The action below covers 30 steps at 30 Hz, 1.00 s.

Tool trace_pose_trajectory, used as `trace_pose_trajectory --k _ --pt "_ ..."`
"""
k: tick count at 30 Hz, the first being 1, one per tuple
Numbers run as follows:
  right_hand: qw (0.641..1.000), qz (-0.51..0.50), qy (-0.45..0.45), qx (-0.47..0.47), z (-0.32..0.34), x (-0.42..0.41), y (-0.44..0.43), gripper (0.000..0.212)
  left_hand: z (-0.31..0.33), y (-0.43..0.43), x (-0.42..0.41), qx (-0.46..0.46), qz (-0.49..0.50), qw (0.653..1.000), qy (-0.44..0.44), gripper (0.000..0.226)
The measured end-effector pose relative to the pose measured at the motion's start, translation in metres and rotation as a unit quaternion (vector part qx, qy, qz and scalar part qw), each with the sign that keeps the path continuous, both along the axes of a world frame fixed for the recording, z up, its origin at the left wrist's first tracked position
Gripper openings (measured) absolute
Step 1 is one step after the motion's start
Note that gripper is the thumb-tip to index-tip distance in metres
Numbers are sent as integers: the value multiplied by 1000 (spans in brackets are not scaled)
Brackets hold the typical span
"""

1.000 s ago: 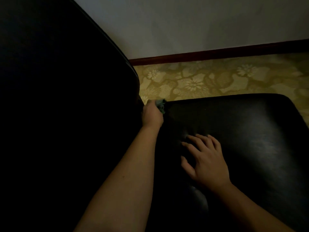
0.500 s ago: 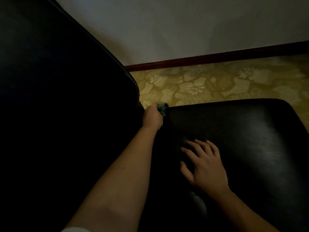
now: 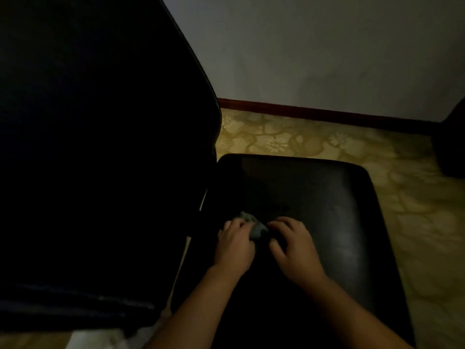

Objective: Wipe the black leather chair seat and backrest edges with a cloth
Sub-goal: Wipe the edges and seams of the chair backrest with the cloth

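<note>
The black leather chair seat [image 3: 327,202] fills the lower right, and its tall backrest [image 3: 100,147] rises dark on the left. A small grey-green cloth [image 3: 253,225] lies bunched on the seat near the gap by the backrest. My left hand [image 3: 234,244] grips the cloth from the left, fingers curled over it. My right hand [image 3: 293,244] lies on the seat just right of the cloth, its fingertips at the cloth's edge; whether they pinch it is too dark to tell.
A yellow flower-patterned floor [image 3: 415,222] surrounds the chair. A dark red skirting board [image 3: 314,114] runs below the pale wall [image 3: 327,46]. A dark object [image 3: 453,142] stands at the right edge. The light is dim.
My left hand has drawn the cloth back from the seat's far corner toward me, along the backrest gap. It now sits beside my right hand. The camera has shifted.
</note>
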State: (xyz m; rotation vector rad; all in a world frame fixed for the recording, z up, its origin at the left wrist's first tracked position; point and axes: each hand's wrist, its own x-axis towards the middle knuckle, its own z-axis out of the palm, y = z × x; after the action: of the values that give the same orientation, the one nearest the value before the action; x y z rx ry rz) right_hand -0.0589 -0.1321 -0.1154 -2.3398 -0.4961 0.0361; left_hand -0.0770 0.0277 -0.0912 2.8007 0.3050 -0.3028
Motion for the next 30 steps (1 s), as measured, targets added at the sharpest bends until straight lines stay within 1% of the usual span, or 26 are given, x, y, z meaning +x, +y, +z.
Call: trace_pose_trajectory --k 2,3,5,7,8,11,14,16,17,19,21,23,25,27,28,30 --pt "996 49 -13 -68 4 -23 -1 56 8 0 -38 -33 -12 999 19 63" --pt "992 74 -15 -106 6 -29 2 60 13 2 -57 -48 -2 999 19 68" --pt "977 123 -9 -174 9 -30 13 66 25 9 -93 -86 27 996 7 68" --pt "956 171 -1 -239 7 -23 31 73 35 23 -126 -112 33 993 -3 63" --pt "948 179 4 -265 6 -20 40 74 39 32 -143 -124 32 992 -5 61" --pt "944 149 53 -290 11 -12 64 70 51 61 -185 -168 21 985 -1 54" --pt "947 119 101 -279 20 -19 82 51 66 82 -217 -173 -3 985 9 45" --pt "962 90 124 -228 21 -35 86 36 77 91 -232 -194 24 981 -5 39" --pt "972 66 140 -175 22 -45 87 31 82 95 -239 -205 43 978 -21 36" --pt "984 23 177 -21 35 -68 86 23 92 103 -251 -225 74 970 -49 31" --pt "969 -5 209 133 63 -93 85 22 100 113 -261 -235 102 964 -78 27" --pt "938 -23 238 250 94 -115 84 22 110 124 -270 -242 147 952 -115 18" --pt "920 -34 244 305 124 -136 81 20 122 133 -277 -240 188 936 -178 9" --pt "908 -27 244 339 151 -154 77 21 135 138 -280 -248 225 907 -256 6" --pt "906 -20 240 347 163 -163 75 23 142 138 -280 -263 237 891 -285 9" --pt "907 4 230 353 185 -177 73 27 157 137 -277 -302 233 866 -324 33"
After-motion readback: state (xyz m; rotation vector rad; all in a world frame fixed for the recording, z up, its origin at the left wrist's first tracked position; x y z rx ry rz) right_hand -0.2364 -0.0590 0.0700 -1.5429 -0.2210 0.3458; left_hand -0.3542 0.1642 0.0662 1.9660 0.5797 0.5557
